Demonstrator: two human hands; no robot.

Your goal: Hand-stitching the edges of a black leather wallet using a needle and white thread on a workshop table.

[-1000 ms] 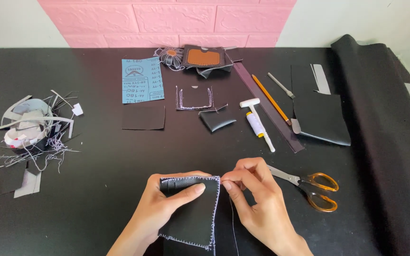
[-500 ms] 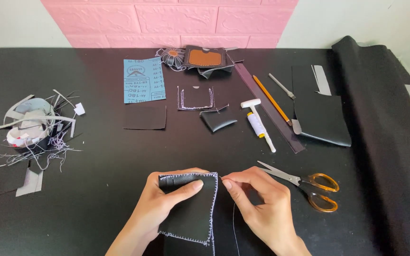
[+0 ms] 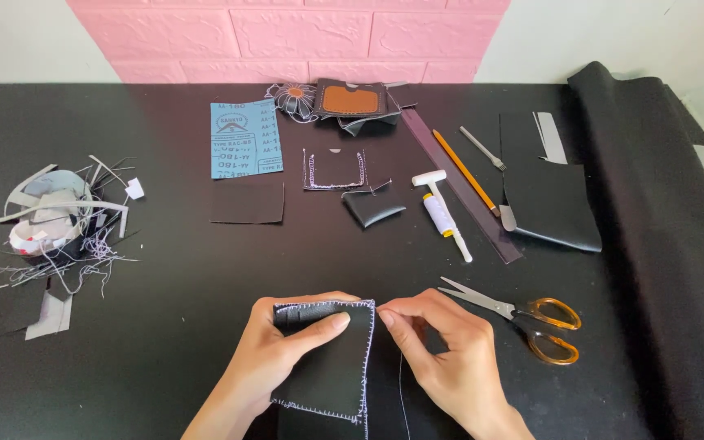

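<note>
Bottom centre: left hand (image 3: 275, 367) grips the black leather piece with white stitched edges (image 3: 327, 367), fingers closed on it; right hand (image 3: 442, 358) pinches a thin thread (image 3: 402, 391) at its top-right corner. Orange-handled scissors (image 3: 531, 318) lie just right on the black bench (image 3: 165, 326). Farther up, blue sandpaper sheet (image 3: 244, 138).

You've got one view only, from the camera on your head, tilted down and forward over the black table (image 3: 165, 326). It faces the pink brick wall (image 3: 287, 33) along the far edge, so the whole tabletop fits in, left to right. Nearest the lens, at the bottom edge, sit your left hand (image 3: 275, 363) and right hand (image 3: 442, 350), cut off at the wrists. No second view to share anything with.
</note>
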